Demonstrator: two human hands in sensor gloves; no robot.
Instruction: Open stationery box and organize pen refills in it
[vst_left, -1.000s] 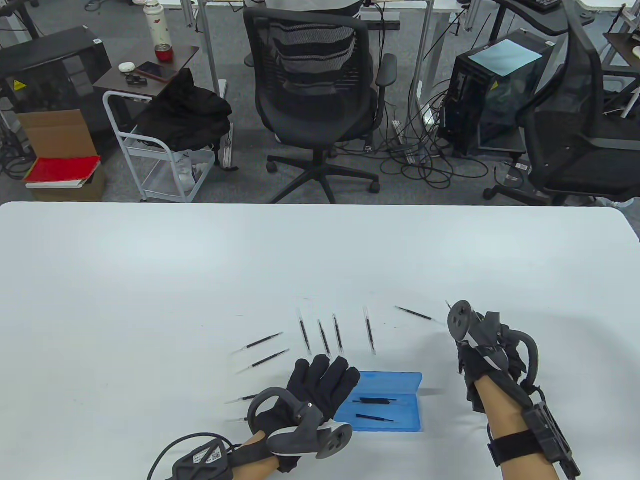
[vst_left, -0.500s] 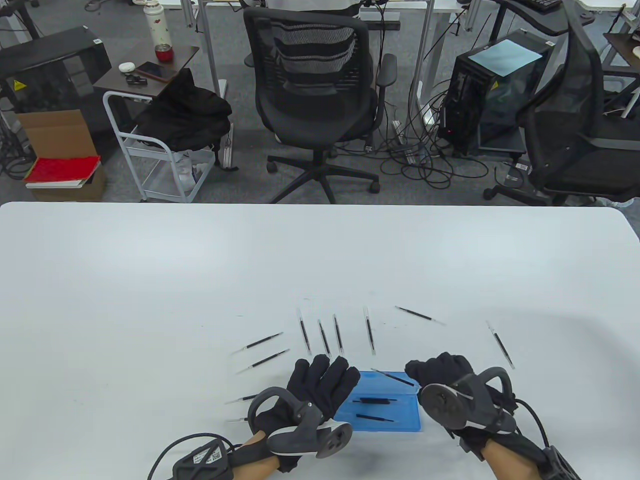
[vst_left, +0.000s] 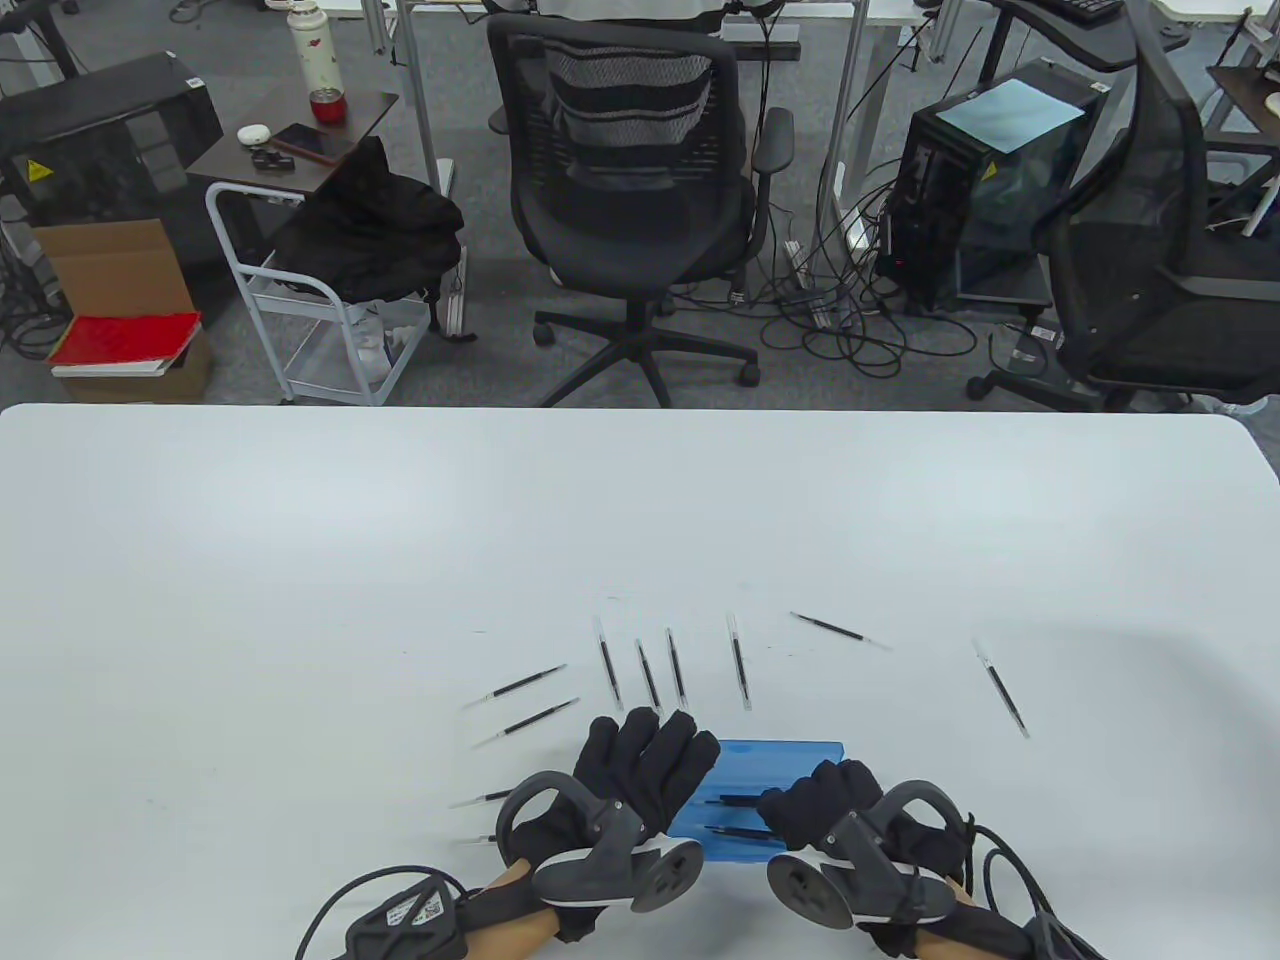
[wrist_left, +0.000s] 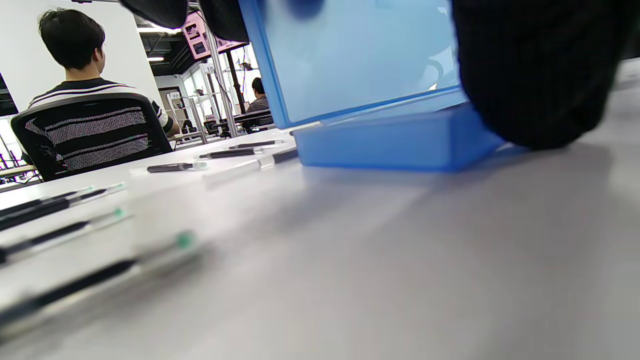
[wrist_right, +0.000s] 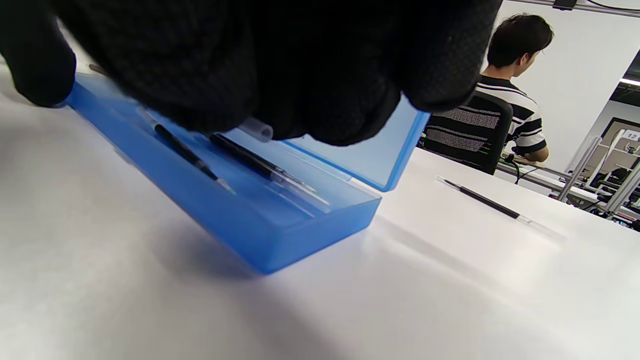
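Note:
A blue stationery box lies near the table's front edge with its lid raised. My left hand rests its straight fingers against the lid at the box's left end, its thumb beside the base. My right hand is curled low over the right half of the box, its fingertips on the clear end of a pen refill. Two more refills lie inside. Several loose refills lie beyond the box.
More refills lie to the left and two half hidden by my left wrist. One refill lies off to the right, another further back. Behind the table a person sits in an office chair.
My right hand came in from the right side of the table with a refill and dropped down into the open box. The left hand and the lid stayed still.

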